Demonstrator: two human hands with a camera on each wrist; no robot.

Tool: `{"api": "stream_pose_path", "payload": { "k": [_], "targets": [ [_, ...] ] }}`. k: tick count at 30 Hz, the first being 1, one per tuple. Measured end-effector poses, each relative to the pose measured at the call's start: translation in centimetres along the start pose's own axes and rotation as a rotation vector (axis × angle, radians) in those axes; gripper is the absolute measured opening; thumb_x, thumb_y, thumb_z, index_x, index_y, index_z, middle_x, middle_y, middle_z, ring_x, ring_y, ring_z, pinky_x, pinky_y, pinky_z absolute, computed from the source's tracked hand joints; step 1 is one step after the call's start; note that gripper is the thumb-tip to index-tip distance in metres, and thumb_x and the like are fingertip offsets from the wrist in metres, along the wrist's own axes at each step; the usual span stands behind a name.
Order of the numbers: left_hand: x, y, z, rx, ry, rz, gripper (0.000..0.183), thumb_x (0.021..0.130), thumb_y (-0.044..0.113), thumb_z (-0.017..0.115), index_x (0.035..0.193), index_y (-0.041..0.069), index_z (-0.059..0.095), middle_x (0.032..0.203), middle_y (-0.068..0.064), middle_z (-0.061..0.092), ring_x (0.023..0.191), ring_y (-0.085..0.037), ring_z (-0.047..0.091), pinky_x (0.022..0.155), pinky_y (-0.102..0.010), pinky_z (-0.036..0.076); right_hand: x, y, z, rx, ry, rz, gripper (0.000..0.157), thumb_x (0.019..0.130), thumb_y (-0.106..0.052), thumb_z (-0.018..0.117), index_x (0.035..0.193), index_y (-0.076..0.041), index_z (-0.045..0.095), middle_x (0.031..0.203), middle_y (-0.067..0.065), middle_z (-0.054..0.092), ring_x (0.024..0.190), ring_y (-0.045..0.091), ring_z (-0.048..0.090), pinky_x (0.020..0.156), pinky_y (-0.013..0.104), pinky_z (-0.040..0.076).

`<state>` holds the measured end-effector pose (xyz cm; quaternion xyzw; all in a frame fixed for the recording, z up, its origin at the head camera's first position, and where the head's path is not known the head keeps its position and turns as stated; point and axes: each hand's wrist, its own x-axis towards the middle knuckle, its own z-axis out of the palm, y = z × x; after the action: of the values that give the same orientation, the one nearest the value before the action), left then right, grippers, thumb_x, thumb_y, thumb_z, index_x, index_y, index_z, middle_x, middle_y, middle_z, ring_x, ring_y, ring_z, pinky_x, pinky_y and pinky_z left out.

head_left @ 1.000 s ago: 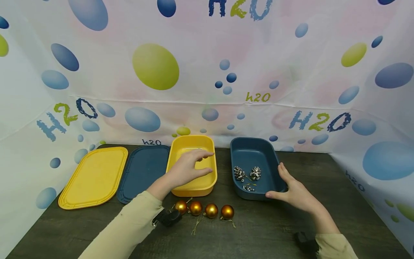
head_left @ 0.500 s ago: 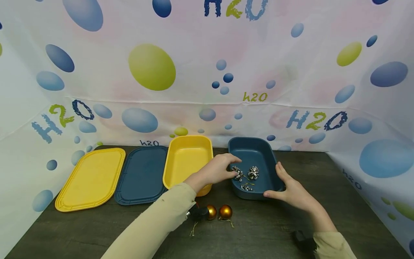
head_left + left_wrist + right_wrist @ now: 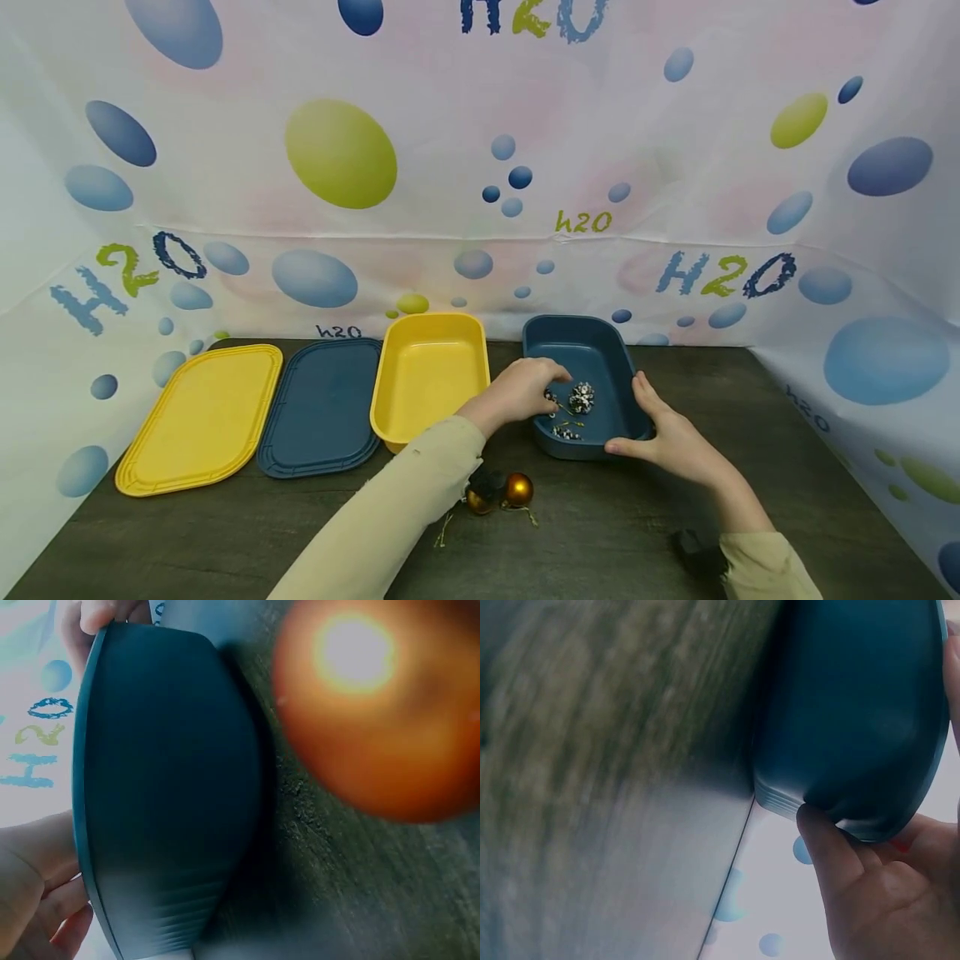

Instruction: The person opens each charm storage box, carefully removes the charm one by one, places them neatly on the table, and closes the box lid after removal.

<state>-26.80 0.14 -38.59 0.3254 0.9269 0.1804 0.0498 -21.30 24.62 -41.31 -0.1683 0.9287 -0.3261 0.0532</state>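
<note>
My left hand reaches over the near left rim of the blue container. Its thumb and fingers are about a frosted pinecone, partly hidden by them. A second pinecone sits to its right, and a third, smaller-looking one lies nearer the front wall. My right hand holds the container's near right corner, thumb at the front, fingers along the right side. In the right wrist view, fingers press the blue outer wall.
Left of the blue container stands a yellow container. Further left lie a blue lid and a yellow lid. Gold baubles lie in front on the dark table, some hidden under the left forearm. A printed cloth hangs behind.
My left hand has moved right, from over the yellow container into the blue one, around the left pinecone. The right hand stays at the blue container's corner. The head view shifts slightly.
</note>
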Motion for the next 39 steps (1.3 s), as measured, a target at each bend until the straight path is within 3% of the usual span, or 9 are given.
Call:
{"api": "stream_pose_path", "payload": {
  "k": [9,19,31,39],
  "targets": [
    [0.6,-0.2,0.2,0.093,-0.085,-0.063,0.054,0.082,0.026,0.077,0.131,0.015,0.059,0.128,0.003,0.06,0.116,-0.013,0.054,0.096,-0.027,0.044,0.2,-0.1,0.0,0.006,0.0,-0.01,0.112,0.08,-0.045,0.075,0.15,0.004,0.004,0.156,0.024,-0.003,0.136,0.053,0.013,0.1,0.068,0.026],
    [1.0,-0.2,0.5,0.208,-0.117,-0.052,0.048,0.084,0.028,0.075,0.129,0.014,0.062,0.123,0.004,0.063,0.112,-0.012,0.057,0.097,-0.026,0.043,0.1,-0.1,-0.1,0.014,-0.002,-0.01,0.112,0.08,-0.045,0.075,0.151,0.002,0.002,0.156,0.023,-0.004,0.136,0.052,0.011,0.1,0.069,0.025],
    [1.3,0.2,1.1,0.266,-0.083,-0.052,0.038,0.084,0.019,0.075,0.121,0.017,0.068,0.115,0.006,0.067,0.105,-0.012,0.06,0.096,-0.029,0.043,-0.1,0.0,0.0,0.018,-0.002,-0.009,0.112,0.081,-0.044,0.075,0.151,0.004,0.002,0.156,0.023,-0.005,0.137,0.052,0.01,0.101,0.069,0.023],
    [1.3,0.2,1.3,0.282,-0.046,-0.049,0.033,0.081,0.024,0.078,0.114,0.019,0.071,0.109,0.007,0.068,0.1,-0.011,0.061,0.094,-0.031,0.044,-0.1,0.0,0.0,0.023,-0.005,-0.015,0.111,0.081,-0.044,0.075,0.151,0.004,0.003,0.156,0.023,-0.005,0.137,0.052,0.009,0.101,0.069,0.023]
  ]
}}
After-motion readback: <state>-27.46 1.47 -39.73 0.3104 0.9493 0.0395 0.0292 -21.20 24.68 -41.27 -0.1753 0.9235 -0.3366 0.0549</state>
